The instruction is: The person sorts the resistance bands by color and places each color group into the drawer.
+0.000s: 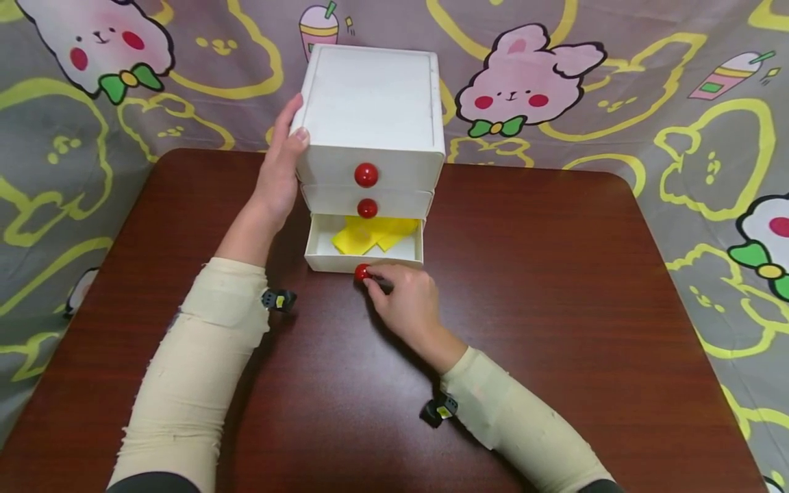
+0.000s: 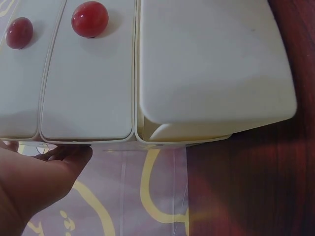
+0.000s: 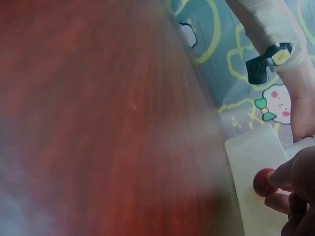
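A white three-drawer box (image 1: 372,103) stands toward the back of the table, each drawer front bearing a round red knob. Its bottom drawer (image 1: 320,261) is pulled out, and yellow pieces (image 1: 370,235), flat like cloth or paper, lie inside. My right hand (image 1: 408,301) pinches the bottom drawer's red knob (image 3: 265,182) between thumb and fingers. Along the box's left side rests my left hand (image 1: 280,171), thumb near the top front corner and fingers straight. In the left wrist view the upper knobs (image 2: 90,19) show on closed drawer fronts, beside the left hand (image 2: 44,179).
The brown wooden table (image 1: 542,287) extends on both sides of the box. Behind it hangs a grey cloth (image 1: 647,82) printed with cartoon animals, close against the box's back. Small black cameras (image 1: 440,409) sit on both wrists.
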Available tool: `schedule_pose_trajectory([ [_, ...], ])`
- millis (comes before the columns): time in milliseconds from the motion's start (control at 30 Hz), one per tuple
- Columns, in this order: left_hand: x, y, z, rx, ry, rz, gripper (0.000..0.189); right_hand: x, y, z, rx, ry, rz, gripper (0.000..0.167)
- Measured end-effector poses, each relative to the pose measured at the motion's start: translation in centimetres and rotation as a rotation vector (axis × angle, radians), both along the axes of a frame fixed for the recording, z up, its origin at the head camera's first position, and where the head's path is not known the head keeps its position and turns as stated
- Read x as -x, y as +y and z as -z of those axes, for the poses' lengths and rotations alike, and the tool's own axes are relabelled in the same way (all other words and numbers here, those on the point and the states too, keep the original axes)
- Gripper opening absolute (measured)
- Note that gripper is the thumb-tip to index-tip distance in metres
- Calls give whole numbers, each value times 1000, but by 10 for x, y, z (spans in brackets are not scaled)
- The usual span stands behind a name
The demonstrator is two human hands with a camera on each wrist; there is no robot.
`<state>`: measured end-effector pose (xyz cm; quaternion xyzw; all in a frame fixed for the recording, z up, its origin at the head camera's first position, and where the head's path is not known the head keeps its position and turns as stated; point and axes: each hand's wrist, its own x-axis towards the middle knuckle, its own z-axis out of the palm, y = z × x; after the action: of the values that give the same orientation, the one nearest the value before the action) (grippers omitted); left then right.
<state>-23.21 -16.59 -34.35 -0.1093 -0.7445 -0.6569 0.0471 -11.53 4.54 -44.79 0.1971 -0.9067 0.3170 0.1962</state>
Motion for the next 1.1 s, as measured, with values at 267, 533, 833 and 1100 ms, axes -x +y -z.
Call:
schedule_pose_trajectory([
  [267,0,-1,1,13,0,-5,64,15,0,1,14,3,29,17],
  [533,-1,-2,1,15,-11,-7,64,25,0,0,48,-35,47,18],
  [833,0,-2,0,-3,10,7,64,38,-2,0,84,-52,68,17],
  [1100,0,-2,0,-9,24,5,65,52,-1,0,79,-48,75,15],
])
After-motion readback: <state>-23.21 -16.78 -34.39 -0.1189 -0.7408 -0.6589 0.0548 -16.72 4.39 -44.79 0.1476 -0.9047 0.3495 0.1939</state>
